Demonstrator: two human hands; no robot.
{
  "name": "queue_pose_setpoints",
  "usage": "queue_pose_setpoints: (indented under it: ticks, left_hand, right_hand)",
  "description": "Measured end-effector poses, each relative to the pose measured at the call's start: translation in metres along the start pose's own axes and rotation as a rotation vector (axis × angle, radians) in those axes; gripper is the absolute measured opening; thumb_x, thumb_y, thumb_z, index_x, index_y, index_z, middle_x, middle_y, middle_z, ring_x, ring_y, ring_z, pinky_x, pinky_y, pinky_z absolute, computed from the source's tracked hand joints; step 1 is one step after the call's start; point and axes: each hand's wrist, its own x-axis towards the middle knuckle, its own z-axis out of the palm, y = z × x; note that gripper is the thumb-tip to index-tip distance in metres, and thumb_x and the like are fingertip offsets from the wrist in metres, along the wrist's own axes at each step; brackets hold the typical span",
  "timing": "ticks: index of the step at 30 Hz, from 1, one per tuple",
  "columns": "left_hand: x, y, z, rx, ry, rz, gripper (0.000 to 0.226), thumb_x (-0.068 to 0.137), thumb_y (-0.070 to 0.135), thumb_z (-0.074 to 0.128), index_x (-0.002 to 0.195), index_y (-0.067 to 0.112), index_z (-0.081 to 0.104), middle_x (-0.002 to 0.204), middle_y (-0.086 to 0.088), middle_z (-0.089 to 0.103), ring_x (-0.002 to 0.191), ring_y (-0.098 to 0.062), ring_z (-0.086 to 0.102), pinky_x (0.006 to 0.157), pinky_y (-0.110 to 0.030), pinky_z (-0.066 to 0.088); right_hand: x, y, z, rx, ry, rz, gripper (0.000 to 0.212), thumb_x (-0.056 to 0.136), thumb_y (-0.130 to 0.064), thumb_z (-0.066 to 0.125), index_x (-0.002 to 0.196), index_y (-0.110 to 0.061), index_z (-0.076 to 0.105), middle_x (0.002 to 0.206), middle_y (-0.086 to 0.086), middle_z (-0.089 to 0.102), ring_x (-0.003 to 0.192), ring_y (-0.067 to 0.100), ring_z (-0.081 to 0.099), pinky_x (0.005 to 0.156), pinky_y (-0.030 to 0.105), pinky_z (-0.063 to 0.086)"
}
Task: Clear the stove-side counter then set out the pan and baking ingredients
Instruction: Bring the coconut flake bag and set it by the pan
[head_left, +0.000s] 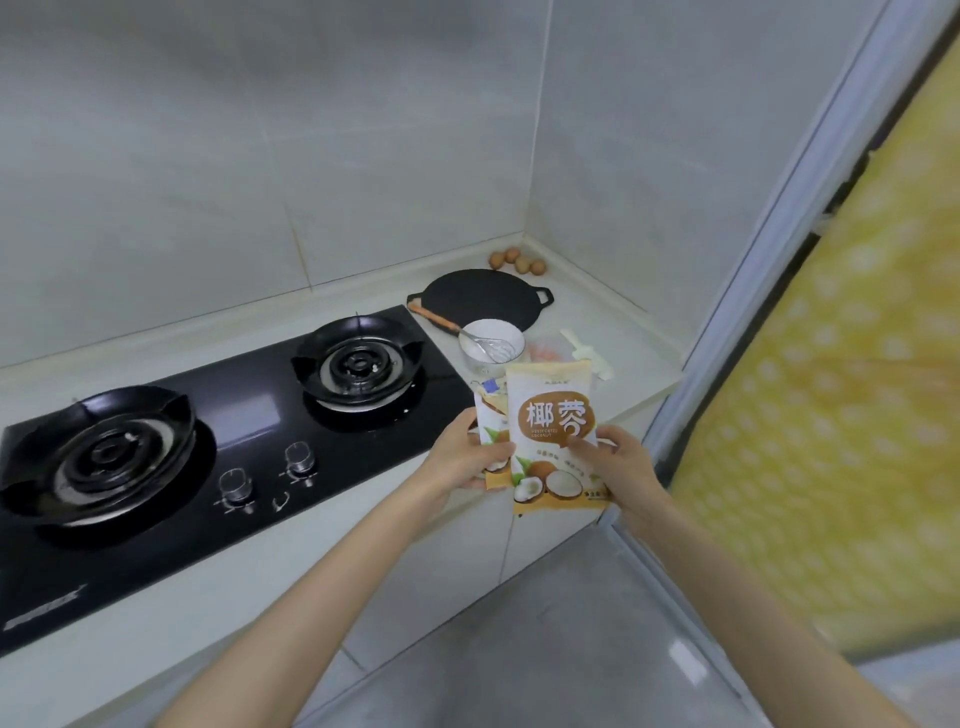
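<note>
I hold two shredded-coconut bags upright above the counter's front edge. My right hand (618, 465) grips the front coconut bag (553, 415), a full one with brown lettering. My left hand (460, 457) grips the second coconut bag (491, 431), clipped at its top and half hidden behind the first. On the stove-side counter (623, 338) lies a flat black pan (480, 297) with small side handles. Several brown eggs (517, 261) sit in the back corner. A white bowl (491, 340) in front of the pan holds a whisk (493, 349) with an orange handle.
A black two-burner gas stove (208, 431) fills the counter to the left, with two knobs at its front. A pinkish plastic bag (545, 348) and a white scraper (592, 353) lie right of the bowl. A sliding door frame (769, 260) and yellow curtain stand at right.
</note>
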Motion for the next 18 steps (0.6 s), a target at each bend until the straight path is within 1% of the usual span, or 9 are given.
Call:
queue_pose_setpoints:
  ticks: [2, 4, 6, 8, 10, 13, 14, 16, 18]
  left_hand:
    - [0.031, 0.005, 0.011, 0.014, -0.013, 0.013, 0.035, 0.087, 0.007, 0.063, 0.105, 0.034, 0.049, 0.093, 0.010, 0.068, 0.078, -0.005, 0.067, 0.057, -0.020, 0.055]
    - [0.062, 0.008, 0.017, 0.008, -0.035, 0.010, 0.035, 0.087, 0.006, 0.063, 0.102, 0.036, 0.051, 0.093, 0.010, 0.068, 0.079, -0.004, 0.067, 0.058, -0.019, 0.055]
    - [0.096, 0.010, 0.023, 0.013, -0.064, -0.001, 0.034, 0.087, 0.007, 0.064, 0.102, 0.036, 0.053, 0.095, 0.009, 0.070, 0.081, -0.005, 0.069, 0.064, -0.021, 0.057]
    - [0.128, 0.013, 0.027, 0.022, -0.098, -0.010, 0.036, 0.086, 0.010, 0.066, 0.108, 0.036, 0.054, 0.099, 0.010, 0.070, 0.085, -0.005, 0.069, 0.068, -0.021, 0.057]
    - [0.167, 0.017, 0.032, 0.026, -0.128, -0.013, 0.038, 0.086, 0.011, 0.066, 0.110, 0.038, 0.054, 0.099, 0.011, 0.070, 0.086, -0.004, 0.069, 0.070, -0.022, 0.057]
    - [0.229, 0.022, 0.042, 0.027, -0.138, -0.040, 0.047, 0.085, 0.013, 0.068, 0.123, 0.033, 0.051, 0.108, 0.005, 0.070, 0.097, -0.011, 0.068, 0.082, -0.031, 0.058]
    - [0.241, 0.023, 0.044, 0.029, -0.136, -0.056, 0.047, 0.085, 0.013, 0.068, 0.125, 0.032, 0.051, 0.110, 0.003, 0.070, 0.100, -0.013, 0.067, 0.086, -0.034, 0.057]
    - [0.277, 0.024, 0.049, 0.019, -0.136, -0.091, 0.042, 0.085, 0.011, 0.067, 0.120, 0.030, 0.054, 0.114, 0.000, 0.069, 0.103, -0.016, 0.066, 0.091, -0.038, 0.054]
    - [0.308, 0.025, 0.053, -0.009, -0.143, -0.106, 0.039, 0.084, 0.008, 0.066, 0.116, 0.028, 0.056, 0.114, -0.001, 0.069, 0.105, -0.019, 0.066, 0.094, -0.042, 0.052]
  right_hand:
    - [0.033, -0.003, -0.013, 0.008, 0.006, 0.012, 0.037, 0.086, -0.027, 0.069, 0.116, -0.011, 0.054, 0.110, 0.009, 0.066, 0.096, 0.027, 0.066, 0.088, 0.046, 0.055]
    - [0.063, -0.007, -0.023, 0.005, 0.014, 0.017, 0.028, 0.086, -0.023, 0.068, 0.109, -0.013, 0.056, 0.107, 0.009, 0.067, 0.095, 0.027, 0.066, 0.087, 0.046, 0.055]
    - [0.097, -0.011, -0.032, 0.017, 0.020, 0.027, 0.022, 0.086, -0.021, 0.068, 0.105, -0.014, 0.058, 0.105, 0.008, 0.068, 0.094, 0.028, 0.067, 0.085, 0.044, 0.056]
    - [0.129, -0.017, -0.040, 0.023, 0.023, 0.030, 0.024, 0.087, -0.020, 0.068, 0.107, -0.012, 0.058, 0.104, 0.009, 0.068, 0.092, 0.028, 0.067, 0.078, 0.040, 0.057]
    - [0.165, -0.024, -0.049, 0.013, 0.030, 0.034, 0.025, 0.087, -0.019, 0.068, 0.108, -0.011, 0.057, 0.103, 0.009, 0.068, 0.088, 0.027, 0.068, 0.070, 0.036, 0.056]
    - [0.220, -0.035, -0.061, -0.019, 0.054, 0.044, 0.022, 0.088, -0.017, 0.067, 0.106, -0.009, 0.056, 0.101, 0.011, 0.067, 0.079, 0.022, 0.066, 0.062, 0.030, 0.052]
    - [0.232, -0.037, -0.063, -0.034, 0.060, 0.040, 0.021, 0.089, -0.016, 0.066, 0.105, -0.009, 0.055, 0.101, 0.011, 0.066, 0.077, 0.020, 0.064, 0.060, 0.028, 0.051]
    - [0.265, -0.042, -0.068, -0.080, 0.077, 0.038, 0.023, 0.090, -0.017, 0.064, 0.108, -0.009, 0.053, 0.101, 0.008, 0.063, 0.076, 0.015, 0.061, 0.058, 0.024, 0.047]
    - [0.294, -0.049, -0.072, -0.101, 0.086, 0.037, 0.023, 0.091, -0.018, 0.063, 0.109, -0.010, 0.051, 0.101, 0.008, 0.063, 0.077, 0.014, 0.061, 0.057, 0.024, 0.046]
